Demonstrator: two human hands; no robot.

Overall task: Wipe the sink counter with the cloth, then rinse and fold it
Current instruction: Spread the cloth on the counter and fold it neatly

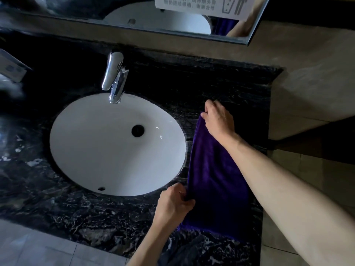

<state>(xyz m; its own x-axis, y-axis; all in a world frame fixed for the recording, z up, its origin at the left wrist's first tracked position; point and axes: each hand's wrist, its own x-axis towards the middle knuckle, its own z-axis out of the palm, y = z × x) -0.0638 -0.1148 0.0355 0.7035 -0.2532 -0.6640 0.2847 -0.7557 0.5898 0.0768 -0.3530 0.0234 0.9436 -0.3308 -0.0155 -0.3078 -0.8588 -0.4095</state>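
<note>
A purple cloth (pixel 215 177) lies stretched out on the black marble counter (pixel 92 214), to the right of the white oval sink (pixel 107 150). My left hand (pixel 173 202) pinches the cloth's near left corner between thumb and curled fingers. At the far end, my right hand (pixel 218 118) grips the cloth's far corner, and my right forearm crosses over the cloth's right side and hides that edge. A chrome faucet (pixel 115 77) stands behind the sink; no water runs from it.
A mirror (pixel 172 20) with a paper notice hangs on the wall behind the counter. The counter ends at a beige wall (pixel 307 83) on the right. A white device (pixel 11 68) sits at the far left. Tiled floor lies below the counter's front edge.
</note>
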